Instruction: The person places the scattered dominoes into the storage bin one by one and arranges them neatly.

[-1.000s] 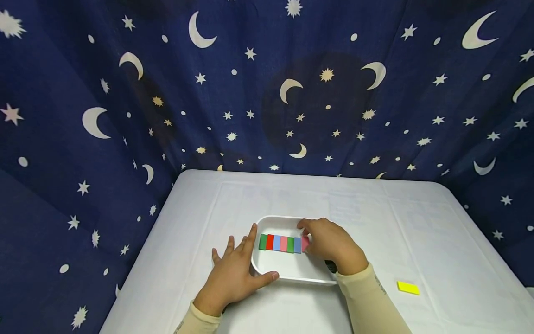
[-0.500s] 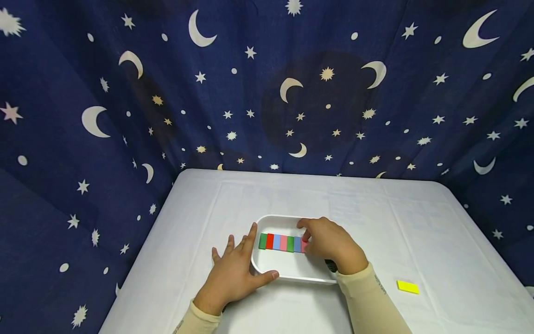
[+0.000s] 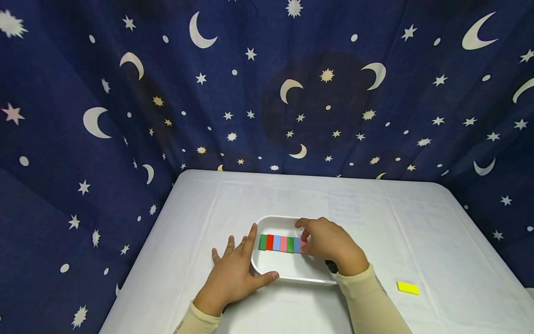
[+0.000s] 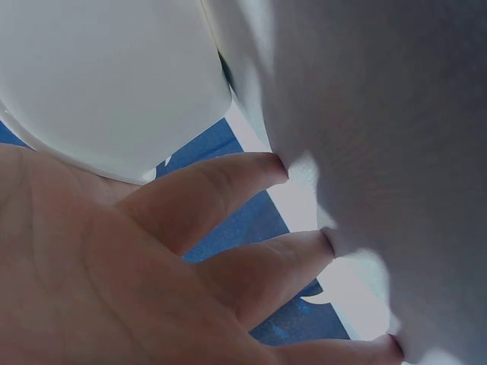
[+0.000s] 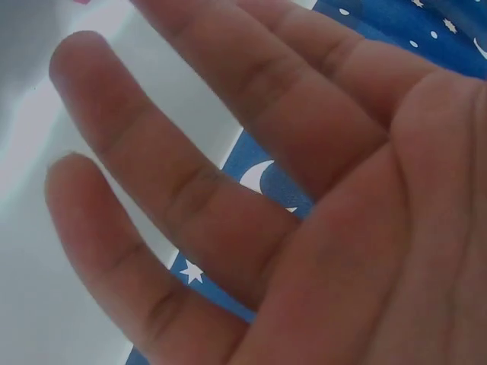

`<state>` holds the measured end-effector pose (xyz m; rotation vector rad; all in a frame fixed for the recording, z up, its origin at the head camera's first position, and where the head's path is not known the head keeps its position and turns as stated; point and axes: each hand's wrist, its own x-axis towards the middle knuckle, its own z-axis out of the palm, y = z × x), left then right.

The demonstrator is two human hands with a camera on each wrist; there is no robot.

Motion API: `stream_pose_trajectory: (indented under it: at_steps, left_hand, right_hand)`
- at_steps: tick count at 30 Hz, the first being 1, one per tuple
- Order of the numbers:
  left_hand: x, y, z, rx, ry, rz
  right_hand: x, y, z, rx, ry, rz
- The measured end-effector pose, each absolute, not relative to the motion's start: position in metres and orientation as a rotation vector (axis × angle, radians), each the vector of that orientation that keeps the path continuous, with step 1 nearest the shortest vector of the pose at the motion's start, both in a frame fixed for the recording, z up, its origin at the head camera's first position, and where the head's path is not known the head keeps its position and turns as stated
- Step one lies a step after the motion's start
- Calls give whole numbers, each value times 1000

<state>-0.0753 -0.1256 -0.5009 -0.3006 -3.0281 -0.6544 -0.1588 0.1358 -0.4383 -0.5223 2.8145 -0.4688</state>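
In the head view a row of coloured tiles (image 3: 276,243) lies flat inside a white tray (image 3: 288,269): green, red, blue and pink ones, side by side. At the row's right end, my right hand (image 3: 333,241) pinches a pink tile (image 3: 304,242) between thumb and finger, partly covering it, close against a blue tile (image 3: 297,245). My left hand (image 3: 235,273) lies with spread, straight fingers along the tray's left end, its thumb at the front rim. In the left wrist view, the left fingertips rest on the white tabletop beside the tray wall (image 4: 114,84).
A yellow tile (image 3: 408,288) lies on the white-covered table (image 3: 375,208), right of the tray and the right forearm. A dark blue curtain (image 3: 250,93) with moons and stars hangs behind and at both sides of the table.
The right thumb and finger have shifted slightly left with the pink tile, which sits closer to the blue one. The left hand and tray have stayed put.
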Motion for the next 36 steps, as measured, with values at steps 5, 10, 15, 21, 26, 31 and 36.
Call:
stream_pose_trajectory:
  at_steps: [5,10,15,21,26,31,36]
  left_hand:
    - [-75,-125,-501,-303,-3028,-657]
    - [-75,-126,-501,-308,-3026,-657]
    - [-75,-125,-501,-303,-3024,-659]
    - [-75,-126,-501,-297,-3036,-654]
    - [-76,-127,-500,-300,-3024,-665]
    - [-75,-127,-503,-301,-3029,-657]
    - [-74,-127,-500,-304,-3027,-660]
  right_hand:
    - [-158,137,-438,-540,2828,-480]
    - [-159,138,-438,-599,2858,-544]
    - [-158,140,-435,-636,2883,-530]
    - [-154,142,-430,-737,2971,-558]
    - [-151,141,-426,-886,3153,-631]
    - [-145,145,-427,-942,3314,-676]
    - [-137,151,-429,-942,3349,-645]
